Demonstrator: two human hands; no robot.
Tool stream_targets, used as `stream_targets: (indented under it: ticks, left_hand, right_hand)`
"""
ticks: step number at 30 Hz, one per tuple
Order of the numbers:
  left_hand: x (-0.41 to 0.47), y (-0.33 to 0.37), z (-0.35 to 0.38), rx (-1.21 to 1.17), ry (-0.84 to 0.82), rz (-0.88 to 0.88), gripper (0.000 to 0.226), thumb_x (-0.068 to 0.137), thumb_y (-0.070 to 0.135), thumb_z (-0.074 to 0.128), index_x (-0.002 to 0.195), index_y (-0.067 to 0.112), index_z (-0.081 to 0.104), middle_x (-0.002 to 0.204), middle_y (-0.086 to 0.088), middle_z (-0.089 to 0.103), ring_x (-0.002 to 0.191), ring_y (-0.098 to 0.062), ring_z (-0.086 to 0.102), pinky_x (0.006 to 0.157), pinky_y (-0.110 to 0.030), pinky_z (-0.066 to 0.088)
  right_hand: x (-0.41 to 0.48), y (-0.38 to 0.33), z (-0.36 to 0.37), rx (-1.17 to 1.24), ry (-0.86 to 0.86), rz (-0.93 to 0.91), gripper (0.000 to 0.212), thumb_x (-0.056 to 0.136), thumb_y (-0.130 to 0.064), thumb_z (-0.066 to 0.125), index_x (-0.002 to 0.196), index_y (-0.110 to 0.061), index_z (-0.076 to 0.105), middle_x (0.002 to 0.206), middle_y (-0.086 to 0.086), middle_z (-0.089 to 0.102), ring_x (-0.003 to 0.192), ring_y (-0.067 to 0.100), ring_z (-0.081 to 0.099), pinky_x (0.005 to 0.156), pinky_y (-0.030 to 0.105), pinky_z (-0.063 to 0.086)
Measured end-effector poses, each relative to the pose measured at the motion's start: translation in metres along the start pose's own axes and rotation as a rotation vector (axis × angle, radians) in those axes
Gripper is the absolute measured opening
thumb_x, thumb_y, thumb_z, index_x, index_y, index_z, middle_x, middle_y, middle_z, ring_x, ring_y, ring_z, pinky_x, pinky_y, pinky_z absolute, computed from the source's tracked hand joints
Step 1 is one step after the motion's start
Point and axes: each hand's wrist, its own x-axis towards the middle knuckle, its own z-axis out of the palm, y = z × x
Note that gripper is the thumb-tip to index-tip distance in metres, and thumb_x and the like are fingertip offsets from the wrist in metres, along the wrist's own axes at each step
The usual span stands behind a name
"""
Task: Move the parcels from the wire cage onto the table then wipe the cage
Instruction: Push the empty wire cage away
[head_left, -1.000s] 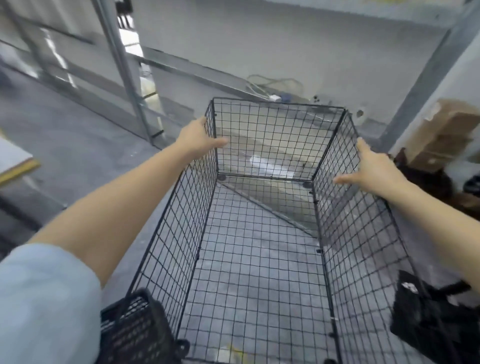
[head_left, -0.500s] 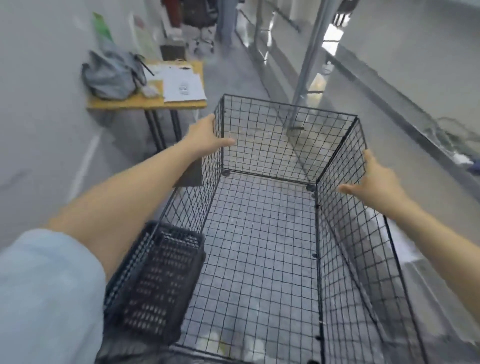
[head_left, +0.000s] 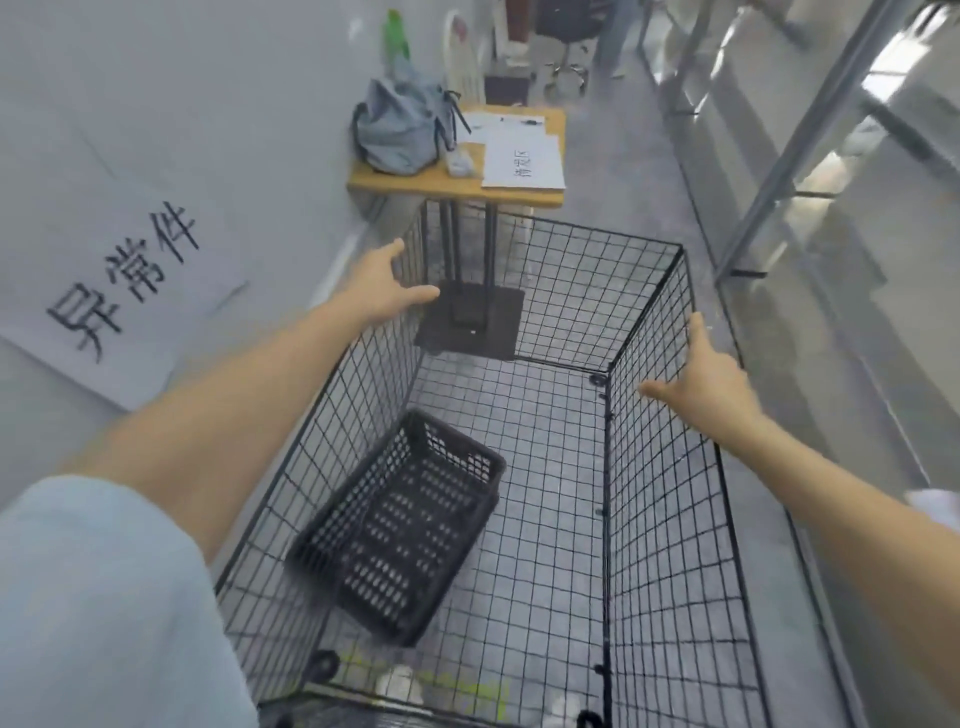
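Wire cage (head_left: 571, 291): black thin-rod grid, square mesh, rectangular box, open top, round clips at the corners.
Left hand (head_left: 384, 286) sits on the top rim of the cage's left wall, near the far-left corner. Thumb points inward over the rim, fingers run straight along the outside; not curled round the wire.
Right hand (head_left: 711, 384) is on the right wall's top rim, short of the far-right corner. Same pose: thumb inside, fingers extended along the rim.
The cage spans the gap between both hands.
Black perforated plastic crate (head_left: 410, 525) shows through the mesh by the left wall; can't tell if it is inside or under.
Table (head_left: 447, 184): wood top, black metal legs, flat square base, just beyond the cage's far wall. It carries a soft grey bag (head_left: 400, 130) and white paper sheets (head_left: 524, 161).
Room: white wall close on the left with a paper sign (head_left: 119, 280). A metal-framed partition (head_left: 810, 130) stands on the right, with a strip of grey floor between it and the cage.
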Motion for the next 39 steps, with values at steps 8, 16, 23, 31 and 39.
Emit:
stream_targets:
  ticks: [8,16,23,31,39]
  left_hand:
    - [0.047,-0.071,-0.018,-0.028,-0.097,-0.020,0.084,0.084,0.034,0.069,0.151,0.019,0.020,0.146,-0.018,0.037,0.097,-0.035,0.064,0.081,-0.039,0.053]
    - [0.099,-0.121,0.009,-0.048,-0.208,0.023,0.085,0.084,0.032,0.070,0.151,0.017,0.020,0.128,-0.025,0.053,0.104,-0.038,0.060,0.083,-0.042,0.051]
    - [0.136,-0.179,0.052,-0.123,-0.178,-0.030,0.080,0.083,0.026,0.072,0.149,0.015,0.028,0.083,-0.004,0.051,0.071,-0.010,0.048,0.063,-0.011,0.041]
    - [0.171,-0.236,0.091,-0.138,-0.180,-0.066,0.077,0.083,0.026,0.071,0.148,0.019,0.030,0.086,-0.010,0.049,0.068,-0.010,0.044,0.060,-0.015,0.038]
    - [0.199,-0.304,0.121,-0.170,-0.165,-0.136,0.072,0.080,0.037,0.073,0.143,0.034,0.038,0.082,-0.003,0.049,0.072,-0.011,0.045,0.072,-0.022,0.040]
  right_hand:
    - [0.005,-0.049,0.082,0.025,-0.031,0.074,0.101,0.082,-0.037,0.074,0.151,-0.021,0.002,0.066,0.009,0.060,0.069,0.029,0.061,0.062,0.039,0.050]
    - [0.012,-0.055,0.160,0.071,-0.013,0.189,0.108,0.081,-0.036,0.075,0.150,-0.027,-0.006,0.081,0.014,0.065,0.078,0.035,0.063,0.072,0.047,0.054]
    - [0.027,-0.061,0.213,0.120,-0.074,0.196,0.102,0.087,-0.027,0.070,0.151,-0.023,-0.010,0.067,0.005,0.054,0.059,0.020,0.055,0.059,0.036,0.047]
    - [0.049,-0.060,0.283,0.155,-0.146,0.203,0.106,0.089,-0.027,0.068,0.150,-0.026,-0.018,0.090,0.019,0.068,0.058,0.025,0.062,0.054,0.041,0.054]
    - [0.053,-0.065,0.352,0.231,-0.180,0.191,0.109,0.089,-0.027,0.066,0.146,-0.031,-0.026,0.143,0.020,0.043,0.089,0.034,0.065,0.078,0.046,0.054]
